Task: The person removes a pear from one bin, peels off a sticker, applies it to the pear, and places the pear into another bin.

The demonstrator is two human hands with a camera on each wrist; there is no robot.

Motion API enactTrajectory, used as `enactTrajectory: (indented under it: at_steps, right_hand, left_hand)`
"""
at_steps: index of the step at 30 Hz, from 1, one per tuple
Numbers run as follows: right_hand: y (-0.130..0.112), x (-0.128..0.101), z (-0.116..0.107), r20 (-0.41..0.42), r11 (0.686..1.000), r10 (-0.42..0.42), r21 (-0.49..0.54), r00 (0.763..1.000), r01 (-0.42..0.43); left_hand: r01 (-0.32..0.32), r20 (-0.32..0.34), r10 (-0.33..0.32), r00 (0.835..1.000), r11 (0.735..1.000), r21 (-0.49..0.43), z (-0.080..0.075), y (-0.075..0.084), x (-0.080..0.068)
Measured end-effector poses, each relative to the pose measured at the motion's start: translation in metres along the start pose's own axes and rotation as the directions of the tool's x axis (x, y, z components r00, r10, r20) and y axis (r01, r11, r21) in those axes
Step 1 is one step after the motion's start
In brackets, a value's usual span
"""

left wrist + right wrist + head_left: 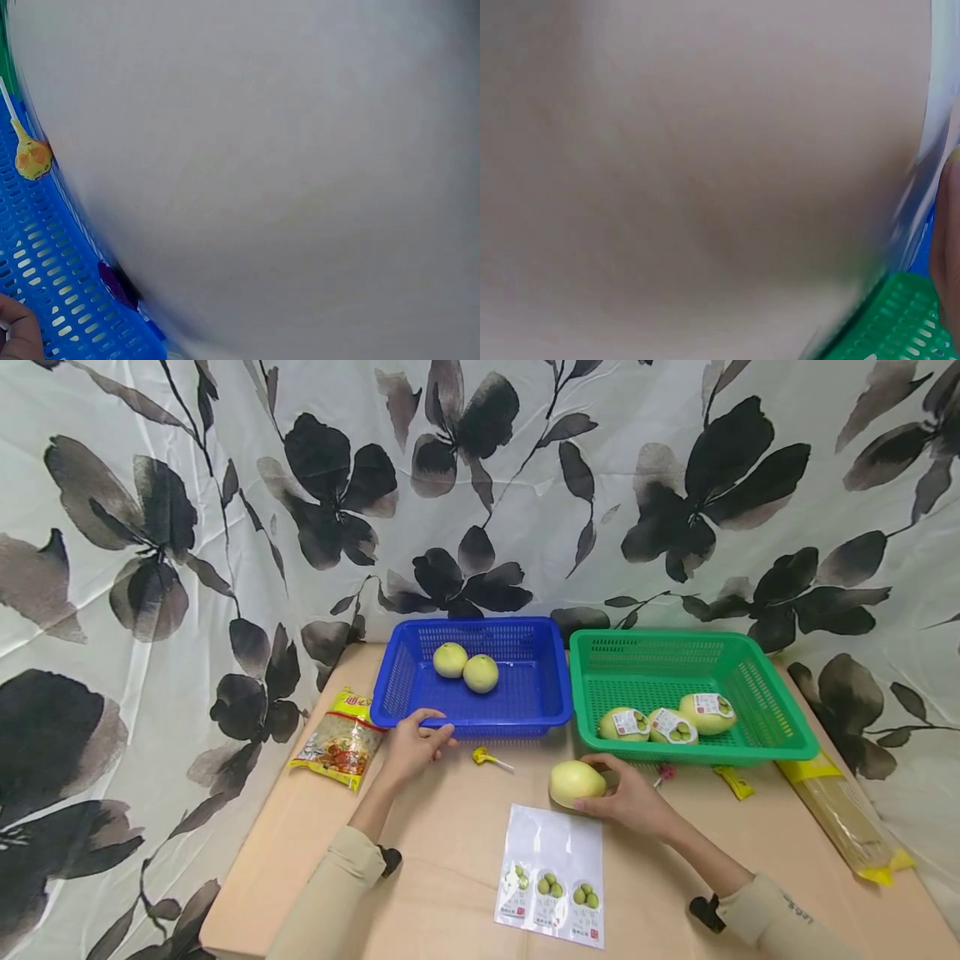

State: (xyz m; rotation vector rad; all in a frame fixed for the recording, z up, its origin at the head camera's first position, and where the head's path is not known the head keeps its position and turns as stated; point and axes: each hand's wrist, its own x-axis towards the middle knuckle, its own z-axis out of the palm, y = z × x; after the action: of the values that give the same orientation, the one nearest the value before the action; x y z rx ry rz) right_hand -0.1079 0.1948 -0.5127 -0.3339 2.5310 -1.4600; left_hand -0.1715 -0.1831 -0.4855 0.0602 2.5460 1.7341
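My right hand (633,797) holds a pale yellow-green melon (576,783) over the table, fingers at its top and thumb low on its right side. At the front left of the blue basket (517,725), my left hand (411,750) grips the rim, with fingers over the edge and thumb outside. Two plain melons (481,673) sit in that basket. Several melons with white labels (707,704) lie in the green basket (780,747). Just below the held melon is a sheet of stickers (551,843) with melon pictures. Both wrist views are mostly filled by a blurred pale surface.
A yellow-wrapped lollipop (480,756) lies before the blue basket. Near the green basket are a pink lollipop (666,772) and a yellow packet (735,782). A snack bag (341,739) stands at left, a long noodle pack (843,814) at right. Patterned cloth (465,527) hangs behind.
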Motion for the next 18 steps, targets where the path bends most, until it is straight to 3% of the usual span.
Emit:
enactTrajectory:
  at_steps: [13, 18]
  right_hand:
    - [0.0011, -0.0033, 0.0052, 0.005, 0.998, -0.030, -0.054, 1.000, 0.030]
    - [-0.0023, -0.0058, 0.0060, -0.014, 0.988, -0.070, -0.140, 0.997, 0.067]
  left_hand:
    - [0.004, -0.003, -0.004, 1.000, 1.000, 0.012, -0.0017, 0.0016, -0.0034]
    - [-0.016, -0.048, 0.022, 0.999, 0.992, 0.125, 0.0042, 0.0047, -0.0073]
